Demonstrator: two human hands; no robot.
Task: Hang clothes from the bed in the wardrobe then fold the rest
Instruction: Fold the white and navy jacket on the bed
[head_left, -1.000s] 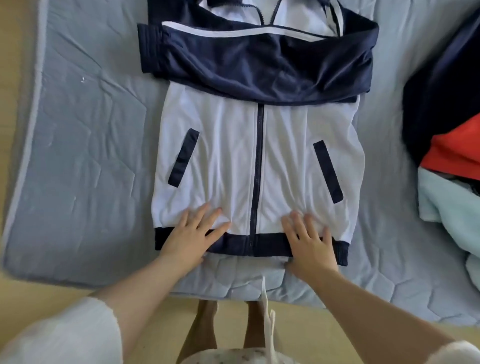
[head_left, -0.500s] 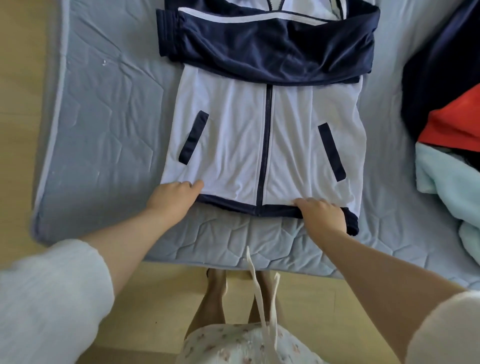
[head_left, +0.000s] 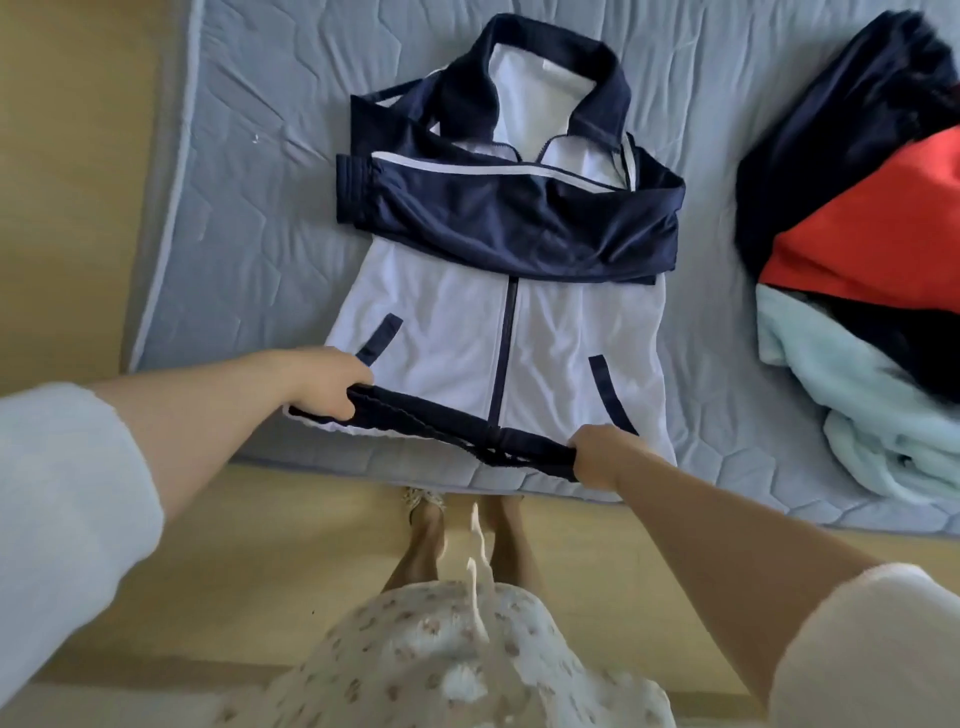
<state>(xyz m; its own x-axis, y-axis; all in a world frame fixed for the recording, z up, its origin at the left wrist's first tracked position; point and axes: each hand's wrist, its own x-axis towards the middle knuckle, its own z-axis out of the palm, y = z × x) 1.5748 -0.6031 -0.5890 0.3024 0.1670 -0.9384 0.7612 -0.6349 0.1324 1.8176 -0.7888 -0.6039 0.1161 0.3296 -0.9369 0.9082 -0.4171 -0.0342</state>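
A white zip jacket (head_left: 457, 338) with navy collar, pockets and hem lies front-up on the grey quilted mattress (head_left: 249, 218). Its navy sleeves are folded across the chest. My left hand (head_left: 332, 382) grips the navy hem at its left end. My right hand (head_left: 597, 454) grips the hem right of the zip. Both hands hold the hem lifted off the mattress at the near edge.
A heap of clothes lies at the right of the mattress: a navy garment (head_left: 852, 114), a red one (head_left: 878, 228) and a pale turquoise one (head_left: 893, 415). Wooden floor (head_left: 78, 182) runs along the left and near sides. My feet stand at the bed's edge.
My hands went from lying flat on the jacket's lower part to closing on its hem. The hem now hangs lifted off the mattress. The view has pulled back, showing the collar.
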